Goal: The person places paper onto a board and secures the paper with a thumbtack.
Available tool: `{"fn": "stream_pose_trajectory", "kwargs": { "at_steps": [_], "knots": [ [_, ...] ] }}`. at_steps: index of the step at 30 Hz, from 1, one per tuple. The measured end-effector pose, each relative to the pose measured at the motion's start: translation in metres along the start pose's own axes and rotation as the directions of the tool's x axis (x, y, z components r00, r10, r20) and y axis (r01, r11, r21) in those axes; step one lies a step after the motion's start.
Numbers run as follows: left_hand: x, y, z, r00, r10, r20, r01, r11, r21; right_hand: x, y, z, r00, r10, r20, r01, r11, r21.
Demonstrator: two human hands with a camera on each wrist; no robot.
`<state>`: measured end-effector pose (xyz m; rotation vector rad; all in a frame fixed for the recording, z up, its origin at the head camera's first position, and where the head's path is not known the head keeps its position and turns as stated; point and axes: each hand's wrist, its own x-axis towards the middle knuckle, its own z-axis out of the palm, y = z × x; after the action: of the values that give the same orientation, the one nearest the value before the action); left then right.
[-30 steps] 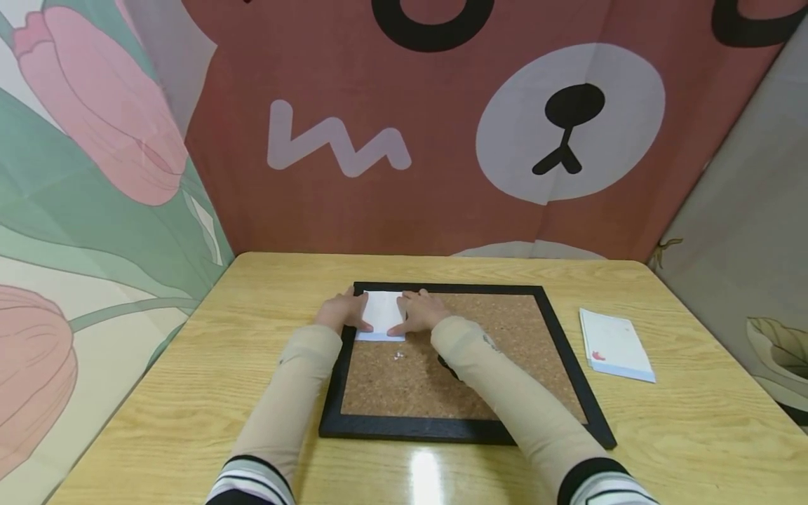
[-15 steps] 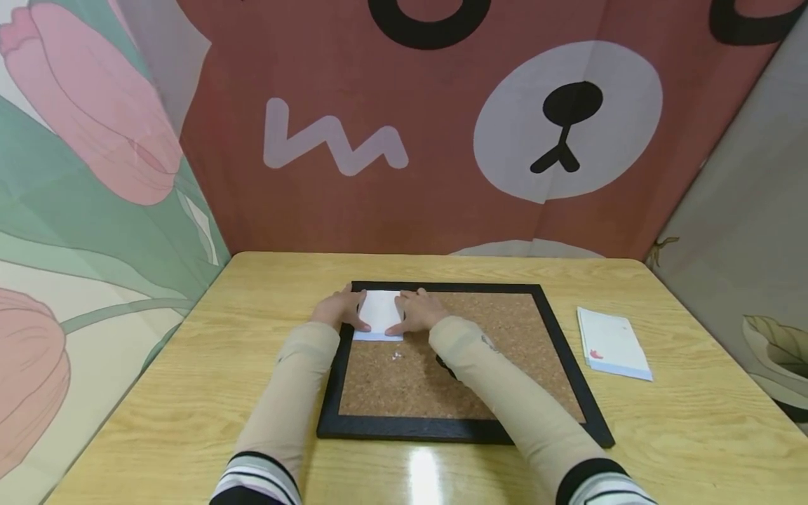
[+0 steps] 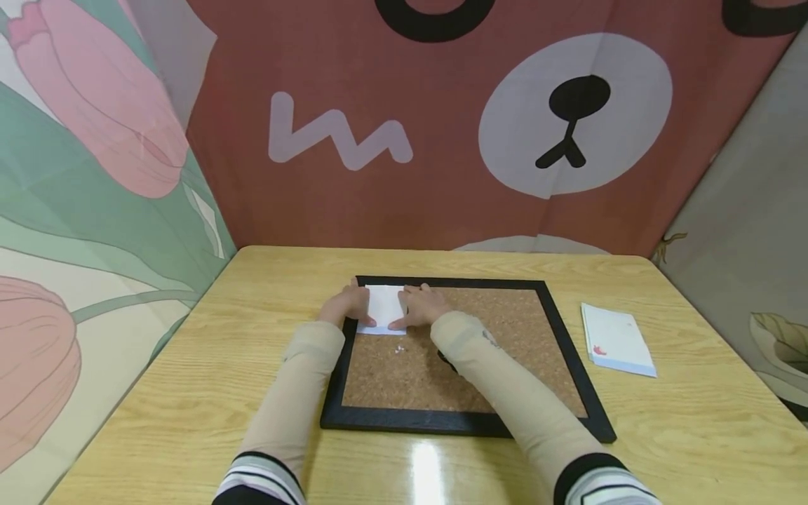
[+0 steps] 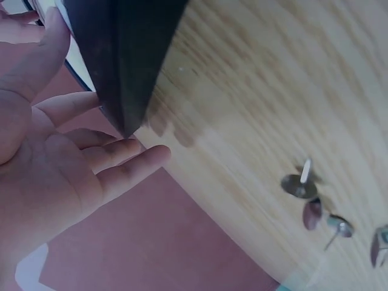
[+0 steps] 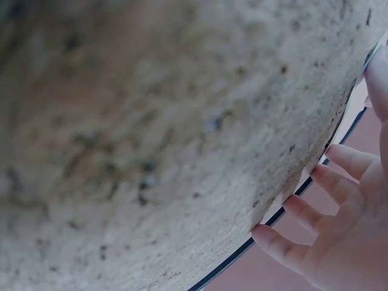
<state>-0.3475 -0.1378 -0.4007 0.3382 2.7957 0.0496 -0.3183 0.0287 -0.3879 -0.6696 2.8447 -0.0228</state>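
A white sheet of paper [image 3: 385, 308], with a pale blue strip along its near edge, lies flat in the far left corner of a black-framed corkboard [image 3: 505, 365]. My left hand [image 3: 348, 306] rests at its left side, thumb on the paper. In the left wrist view this hand's fingers [image 4: 124, 173] extend past the black frame [image 4: 121, 66]. Opposite it, my right hand [image 3: 424, 307] touches the sheet's right side with its thumb. The right wrist view shows that hand's spread fingertips [image 5: 276, 239] on the cork [image 5: 182, 176].
A stack of similar note sheets [image 3: 618, 340] lies on the wooden table [image 3: 189, 379] right of the board. Small shiny bits [image 3: 400, 348] sit on the cork just below the paper. Several metal thumbtacks [image 4: 299, 185] lie on the table left of the board.
The head view has shifted slightly. Both hands stay at the sides of the paper, and the sheet keeps its place on the board.
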Motion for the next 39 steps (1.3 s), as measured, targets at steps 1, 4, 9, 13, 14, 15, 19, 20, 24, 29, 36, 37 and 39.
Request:
{"fn": "stream_pose_trajectory", "kwargs": {
  "at_steps": [1, 4, 9, 13, 14, 15, 19, 20, 24, 29, 36, 37, 39],
  "knots": [
    [0.001, 0.000, 0.001, 1.000, -0.006, 0.003, 0.006, 1.000, 0.003, 0.000, 0.000, 0.000, 1.000, -0.003, -0.001, 0.003, 1.000, 0.004],
    [-0.002, 0.003, 0.000, 0.999, -0.038, 0.027, 0.039, 0.999, -0.026, 0.001, 0.000, 0.001, 1.000, -0.007, -0.005, 0.007, 1.000, 0.003],
    [-0.038, 0.022, -0.019, 0.998, -0.048, 0.043, 0.049, 0.998, -0.029, 0.003, 0.003, -0.001, 1.000, 0.002, -0.017, -0.002, 1.000, -0.015],
    [-0.050, 0.023, -0.019, 0.999, -0.026, 0.031, 0.026, 0.999, -0.023, 0.007, 0.004, -0.001, 1.000, 0.012, 0.000, -0.012, 1.000, -0.009],
    [-0.053, 0.023, -0.017, 0.999, -0.023, 0.031, 0.024, 0.999, -0.027, 0.008, 0.004, -0.001, 1.000, 0.015, 0.008, -0.014, 1.000, -0.009],
    [-0.055, 0.023, -0.015, 0.999, -0.021, 0.029, 0.022, 0.999, -0.030, 0.009, 0.003, 0.000, 1.000, 0.017, 0.018, -0.017, 1.000, -0.005],
    [-0.063, 0.024, -0.006, 0.999, -0.027, 0.030, 0.027, 1.000, -0.005, 0.014, 0.005, 0.006, 1.000, -0.012, 0.008, 0.012, 1.000, -0.003],
    [-0.065, 0.025, -0.004, 0.999, -0.032, 0.028, 0.031, 1.000, 0.001, 0.013, 0.005, 0.006, 1.000, -0.016, 0.006, 0.016, 1.000, 0.002],
    [-0.073, 0.026, 0.000, 0.999, -0.035, 0.012, 0.035, 0.999, 0.027, 0.001, 0.000, -0.002, 1.000, -0.013, 0.006, 0.013, 1.000, 0.016],
    [-0.084, 0.026, -0.003, 1.000, -0.004, 0.005, 0.004, 0.999, 0.039, 0.004, 0.004, -0.001, 1.000, -0.009, 0.001, 0.008, 0.999, 0.041],
    [-0.099, 0.022, -0.006, 0.999, 0.035, 0.007, -0.034, 0.995, -0.090, 0.011, 0.009, 0.007, 1.000, -0.004, 0.010, 0.003, 0.996, 0.092],
    [-0.102, 0.021, -0.007, 0.999, 0.036, 0.000, -0.035, 0.993, -0.109, 0.008, 0.008, 0.006, 1.000, -0.009, 0.006, 0.009, 0.995, 0.098],
    [-0.107, 0.019, -0.008, 0.999, 0.033, -0.015, -0.035, 0.989, -0.142, 0.000, 0.002, -0.001, 1.000, 0.007, 0.027, -0.010, 0.995, 0.099]
  ]
}}
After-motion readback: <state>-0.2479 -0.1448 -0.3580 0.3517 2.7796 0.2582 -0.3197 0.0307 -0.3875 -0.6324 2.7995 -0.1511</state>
